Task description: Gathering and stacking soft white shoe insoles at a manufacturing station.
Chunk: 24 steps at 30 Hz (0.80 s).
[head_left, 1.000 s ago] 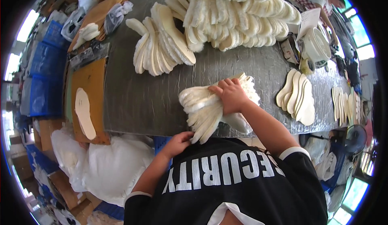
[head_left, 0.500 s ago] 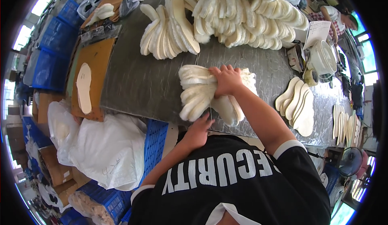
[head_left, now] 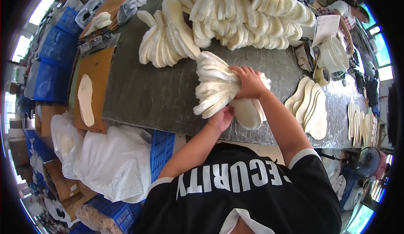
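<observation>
A bundle of cream fleece insoles (head_left: 216,84) is gathered at its middle, its ends fanned out to the left, over the near part of the dark table. My right hand (head_left: 250,82) grips it from the top right, fingers wrapped over the waist. Against the lower side of the waist, my left hand (head_left: 221,117) is closed, its fingertips partly hidden by the bundle. One fleece insole (head_left: 248,114) with its fluffy face showing sticks out below my right hand. Another bunch of insoles (head_left: 166,36) lies just beyond, at the upper left.
A large pile of fleece insoles (head_left: 248,15) covers the table's far side. Flat insoles (head_left: 311,107) lie fanned at right, near a white bucket (head_left: 334,57) and a tape roll (head_left: 322,76). A single insole (head_left: 86,99) rests on a brown board. Another person (head_left: 343,17) is at the far right.
The bundle has turned and tilted up, its fanned ends closer together. My left hand has moved up and right from below the bundle to its waist. My right hand keeps its grip.
</observation>
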{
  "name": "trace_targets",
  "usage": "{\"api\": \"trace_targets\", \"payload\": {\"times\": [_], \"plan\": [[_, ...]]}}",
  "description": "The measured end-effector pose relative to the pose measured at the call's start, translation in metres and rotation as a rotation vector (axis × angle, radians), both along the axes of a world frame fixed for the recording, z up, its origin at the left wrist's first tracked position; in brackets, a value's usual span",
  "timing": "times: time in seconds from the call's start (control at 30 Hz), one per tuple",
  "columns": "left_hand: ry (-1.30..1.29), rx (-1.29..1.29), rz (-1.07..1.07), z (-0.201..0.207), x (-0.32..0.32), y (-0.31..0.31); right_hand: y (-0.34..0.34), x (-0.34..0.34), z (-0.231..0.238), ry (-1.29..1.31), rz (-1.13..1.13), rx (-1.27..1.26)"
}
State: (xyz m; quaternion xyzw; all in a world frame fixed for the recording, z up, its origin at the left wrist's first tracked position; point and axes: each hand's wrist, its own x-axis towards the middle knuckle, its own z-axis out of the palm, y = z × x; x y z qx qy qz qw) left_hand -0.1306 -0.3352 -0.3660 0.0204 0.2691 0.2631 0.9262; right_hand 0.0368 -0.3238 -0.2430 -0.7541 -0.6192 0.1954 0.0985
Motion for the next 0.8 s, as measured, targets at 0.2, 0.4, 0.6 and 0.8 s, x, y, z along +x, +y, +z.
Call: {"api": "trace_targets", "payload": {"times": [0.2,0.4,0.6,0.8], "plan": [[0.343,0.74,-0.432,0.055,-0.021,-0.071,-0.001,-0.014,0.006,-0.105,0.084,-0.146],[0.662,1.919,-0.296,0.1,-0.074,-0.023,-0.019,-0.04,0.0,-0.275,0.089,-0.115],[1.176,2.109,-0.21,0.097,-0.072,0.042,-0.021,-0.045,0.0,-0.25,0.098,-0.081],[1.055,2.267,-0.215,0.083,-0.068,0.055,-0.019,-0.045,0.006,-0.224,0.094,-0.088]]}}
